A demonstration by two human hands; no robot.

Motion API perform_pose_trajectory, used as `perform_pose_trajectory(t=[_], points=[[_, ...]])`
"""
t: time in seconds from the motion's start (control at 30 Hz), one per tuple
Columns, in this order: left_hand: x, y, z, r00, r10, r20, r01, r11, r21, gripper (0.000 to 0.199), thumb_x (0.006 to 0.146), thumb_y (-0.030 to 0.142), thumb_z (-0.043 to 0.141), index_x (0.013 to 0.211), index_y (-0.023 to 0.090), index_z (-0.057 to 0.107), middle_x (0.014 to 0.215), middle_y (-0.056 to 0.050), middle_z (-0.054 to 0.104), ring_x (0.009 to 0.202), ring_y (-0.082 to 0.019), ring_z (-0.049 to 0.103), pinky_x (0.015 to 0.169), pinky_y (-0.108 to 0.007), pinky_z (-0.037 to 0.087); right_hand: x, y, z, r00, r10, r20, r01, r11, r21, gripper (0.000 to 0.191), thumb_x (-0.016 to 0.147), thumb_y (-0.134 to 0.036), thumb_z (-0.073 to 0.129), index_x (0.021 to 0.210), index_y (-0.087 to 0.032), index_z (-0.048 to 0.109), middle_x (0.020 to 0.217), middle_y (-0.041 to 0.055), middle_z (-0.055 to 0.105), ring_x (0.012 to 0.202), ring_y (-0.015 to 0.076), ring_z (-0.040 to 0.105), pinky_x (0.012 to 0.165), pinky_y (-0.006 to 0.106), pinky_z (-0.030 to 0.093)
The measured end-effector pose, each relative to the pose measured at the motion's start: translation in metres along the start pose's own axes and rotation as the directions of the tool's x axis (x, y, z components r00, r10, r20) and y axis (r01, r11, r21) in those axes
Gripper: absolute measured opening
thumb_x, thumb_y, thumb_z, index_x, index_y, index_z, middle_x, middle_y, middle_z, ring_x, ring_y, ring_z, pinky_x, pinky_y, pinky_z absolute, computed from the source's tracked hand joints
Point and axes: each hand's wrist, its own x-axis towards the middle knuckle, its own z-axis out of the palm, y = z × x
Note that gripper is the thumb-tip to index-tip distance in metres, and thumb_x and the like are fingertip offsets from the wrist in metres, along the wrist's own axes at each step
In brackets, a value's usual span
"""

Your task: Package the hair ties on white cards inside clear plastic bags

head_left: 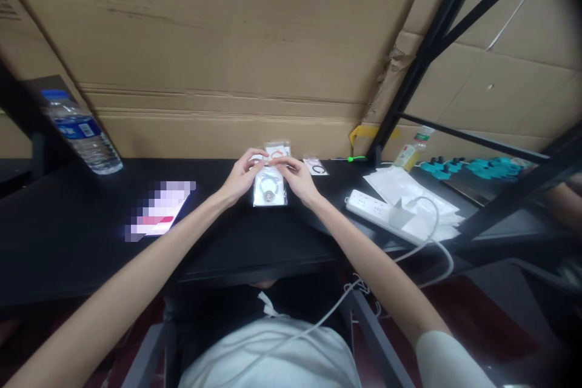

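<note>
A small clear plastic packet (270, 189) lies on the black table in front of me. Inside it show a white card, a pale cord and a round metal piece. My left hand (243, 176) pinches the packet's upper edge from the left. From the right, my right hand (295, 177) pinches the same edge, its fingertips close to the left ones. Just behind the fingers is another packet (282, 147) with a reddish loop on a white card. To the right rests a packet (316, 166) with a dark ring-shaped band. Fine detail between my fingertips is hidden.
A phone (159, 209) with a lit screen lies left. Farther left leans a water bottle (84, 136). On the right are a white power strip (368, 206) with a cable, white papers (400, 185), a drink bottle (413, 150) and a black metal frame (411, 88). Cardboard (227, 42) stands behind.
</note>
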Motion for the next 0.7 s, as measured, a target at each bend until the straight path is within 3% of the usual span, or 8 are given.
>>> perform_pose_trajectory(t=[0.13,0.43,0.7], points=[[0.0011,-0.0006,-0.0002,1.000,-0.013,-0.028,0.012,1.000,-0.018,0.023,0.094,0.038,0.076,0.110,0.025,0.067,0.095,-0.003,0.075,0.082,-0.018,0.071,0.070,-0.028,0.053,-0.0013,0.0007,-0.0017,1.000,0.013,0.025,-0.013,1.000,0.001,0.019,0.096,-0.039,0.070,0.102,-0.026,0.082,0.116,0.0054,0.078,0.100,0.0214,0.070,0.079,0.032,0.056],[0.0013,0.0035,-0.0011,0.999,-0.032,-0.031,0.032,0.999,-0.003,0.020,0.093,0.043,0.076,0.104,0.026,0.072,0.105,-0.004,0.076,0.093,-0.023,0.072,0.074,-0.032,0.057,-0.0029,-0.0056,-0.0018,0.999,0.029,0.039,-0.027,0.998,-0.053,0.023,0.099,-0.042,0.066,0.107,-0.026,0.081,0.118,0.0045,0.077,0.072,0.0130,0.059,0.053,0.024,0.044],[0.0030,0.0065,-0.0015,0.993,-0.118,-0.026,0.114,0.985,-0.132,0.010,0.091,0.034,0.075,0.097,0.026,0.075,0.101,-0.002,0.074,0.090,-0.020,0.070,0.069,-0.029,0.056,-0.0037,-0.0088,-0.0013,0.999,0.039,-0.003,-0.039,0.999,-0.037,0.025,0.097,-0.044,0.068,0.107,-0.026,0.081,0.115,0.0042,0.076,0.071,0.0136,0.061,0.050,0.024,0.048]])
